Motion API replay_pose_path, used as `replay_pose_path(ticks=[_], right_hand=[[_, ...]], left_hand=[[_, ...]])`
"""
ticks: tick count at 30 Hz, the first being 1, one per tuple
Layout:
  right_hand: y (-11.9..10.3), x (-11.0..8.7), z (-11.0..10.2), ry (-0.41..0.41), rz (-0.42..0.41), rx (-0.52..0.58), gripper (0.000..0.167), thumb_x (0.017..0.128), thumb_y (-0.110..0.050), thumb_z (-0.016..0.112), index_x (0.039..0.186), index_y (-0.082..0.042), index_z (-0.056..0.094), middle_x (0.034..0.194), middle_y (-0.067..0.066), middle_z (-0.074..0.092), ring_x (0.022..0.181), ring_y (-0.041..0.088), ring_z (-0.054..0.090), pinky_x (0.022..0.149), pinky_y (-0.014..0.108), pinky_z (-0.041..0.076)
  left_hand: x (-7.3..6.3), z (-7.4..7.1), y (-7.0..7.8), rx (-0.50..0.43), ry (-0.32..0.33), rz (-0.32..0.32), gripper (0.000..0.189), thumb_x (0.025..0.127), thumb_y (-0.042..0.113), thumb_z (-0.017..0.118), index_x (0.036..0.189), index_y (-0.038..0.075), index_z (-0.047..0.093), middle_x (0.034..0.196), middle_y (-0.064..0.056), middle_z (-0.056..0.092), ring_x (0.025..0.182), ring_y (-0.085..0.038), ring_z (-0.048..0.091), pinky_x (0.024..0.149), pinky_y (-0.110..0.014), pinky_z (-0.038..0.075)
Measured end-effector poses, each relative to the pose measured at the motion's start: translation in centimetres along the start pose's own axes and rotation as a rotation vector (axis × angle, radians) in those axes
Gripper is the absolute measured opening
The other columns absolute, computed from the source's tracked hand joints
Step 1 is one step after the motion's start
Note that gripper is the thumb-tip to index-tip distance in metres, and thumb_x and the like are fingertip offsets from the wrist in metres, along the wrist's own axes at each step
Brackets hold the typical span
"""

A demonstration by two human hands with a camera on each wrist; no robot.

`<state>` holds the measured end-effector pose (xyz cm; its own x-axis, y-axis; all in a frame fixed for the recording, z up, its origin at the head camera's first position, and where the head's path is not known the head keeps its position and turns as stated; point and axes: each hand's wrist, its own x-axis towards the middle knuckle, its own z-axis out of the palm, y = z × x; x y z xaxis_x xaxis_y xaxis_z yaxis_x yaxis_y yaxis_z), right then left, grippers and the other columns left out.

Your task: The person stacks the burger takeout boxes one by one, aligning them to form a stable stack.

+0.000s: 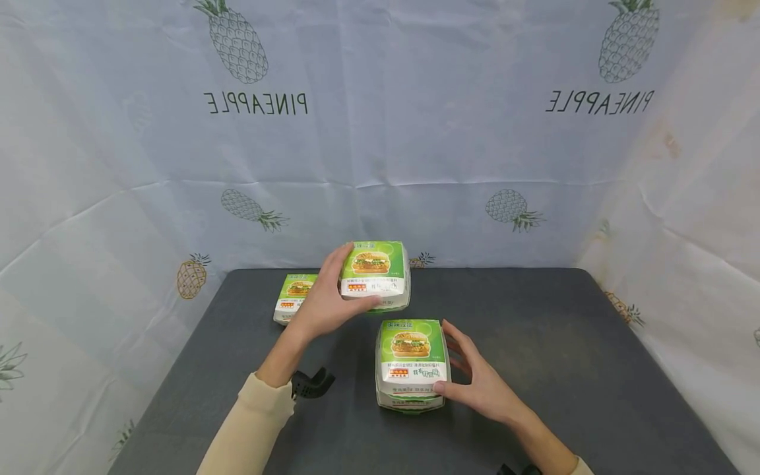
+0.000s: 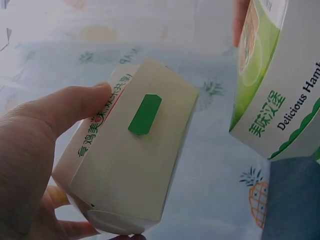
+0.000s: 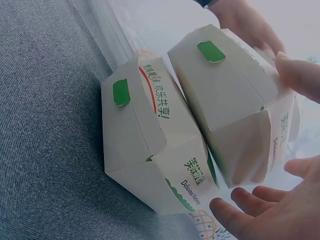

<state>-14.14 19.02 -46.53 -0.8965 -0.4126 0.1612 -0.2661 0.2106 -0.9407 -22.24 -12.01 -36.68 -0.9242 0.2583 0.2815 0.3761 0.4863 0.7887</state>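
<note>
My left hand (image 1: 323, 297) grips a green-and-white hamburger box (image 1: 374, 270) by its left side, with the thumb across the front; the box appears raised off the tabletop. In the left wrist view, its green front tab faces the camera. Closer to me, one hamburger box (image 1: 410, 349) sits on another hamburger box (image 3: 150, 135) that rests on the tabletop. At the right side of this stack is my right hand (image 1: 475, 379), fingers spread, with the thumb at the upper box's front corner. Whether the other fingers touch the box, I cannot tell.
Another hamburger box (image 1: 286, 310) stands at the back left of the dark grey table (image 1: 534, 330), partly hidden by my left hand. A pale cloth (image 1: 415, 145) printed with pineapples hangs behind the table and along both sides.
</note>
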Motion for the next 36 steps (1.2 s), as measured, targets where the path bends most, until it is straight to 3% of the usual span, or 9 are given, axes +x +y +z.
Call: replay_pose_path(ticks=[10,17,21,24,28,30,36], right_hand=[[-0.1,0.0,-0.1,0.006,0.001,-0.014,0.094,0.092,-0.018,0.075,0.164,-0.023,0.016,0.166,0.01,0.018,0.149,0.041,0.025,0.111,0.033,0.04],[-0.2,0.0,0.0,0.006,0.001,0.003,0.094,0.092,-0.018,0.075,0.164,-0.017,0.015,0.166,0.012,0.017,0.148,0.042,0.025,0.111,0.063,0.034],[-0.2,0.0,0.1,0.002,0.007,0.024,0.094,0.092,-0.018,0.075,0.164,-0.018,0.015,0.166,0.013,0.016,0.148,0.043,0.023,0.11,0.068,0.03],[-0.1,0.0,0.1,-0.002,0.005,0.025,0.093,0.092,-0.017,0.074,0.164,-0.02,0.015,0.166,0.012,0.016,0.148,0.043,0.023,0.111,0.065,0.031],[-0.1,0.0,0.1,-0.008,-0.003,0.012,0.093,0.093,-0.017,0.074,0.164,-0.026,0.015,0.167,0.008,0.016,0.149,0.041,0.024,0.114,0.044,0.037],[-0.1,0.0,0.1,-0.006,-0.003,-0.002,0.093,0.093,-0.017,0.075,0.163,-0.03,0.016,0.167,0.007,0.017,0.149,0.04,0.025,0.113,0.041,0.039],[0.0,0.1,0.2,0.001,-0.008,0.006,0.093,0.092,-0.018,0.075,0.164,-0.026,0.016,0.166,0.009,0.017,0.148,0.042,0.024,0.11,0.067,0.031]], left_hand=[[-1.2,0.4,1.1,0.013,-0.035,0.027,0.108,0.078,0.043,0.088,0.163,0.025,0.024,0.166,-0.003,0.019,0.139,-0.03,0.036,0.104,-0.053,0.042],[-2.0,0.8,1.3,0.01,-0.058,0.038,0.106,0.078,0.042,0.088,0.162,0.025,0.025,0.165,-0.002,0.021,0.144,-0.027,0.031,0.107,-0.053,0.04],[-2.5,1.2,1.4,-0.002,-0.077,0.037,0.107,0.078,0.043,0.088,0.162,0.025,0.025,0.165,0.0,0.022,0.14,-0.025,0.034,0.106,-0.052,0.04],[-3.0,1.5,1.6,0.01,-0.084,0.035,0.106,0.077,0.046,0.088,0.162,0.026,0.026,0.163,0.001,0.025,0.135,-0.024,0.04,0.104,-0.051,0.042],[-3.5,1.9,1.7,0.013,-0.092,0.04,0.106,0.077,0.048,0.088,0.161,0.027,0.028,0.162,0.002,0.027,0.129,-0.022,0.044,0.102,-0.05,0.044],[-3.7,2.1,1.8,0.006,-0.101,0.041,0.106,0.077,0.048,0.088,0.161,0.027,0.027,0.162,0.002,0.026,0.129,-0.021,0.044,0.102,-0.049,0.044],[-4.3,2.5,2.1,0.012,-0.123,0.026,0.107,0.075,0.05,0.088,0.161,0.027,0.027,0.162,0.006,0.025,0.131,-0.019,0.043,0.103,-0.047,0.044]])
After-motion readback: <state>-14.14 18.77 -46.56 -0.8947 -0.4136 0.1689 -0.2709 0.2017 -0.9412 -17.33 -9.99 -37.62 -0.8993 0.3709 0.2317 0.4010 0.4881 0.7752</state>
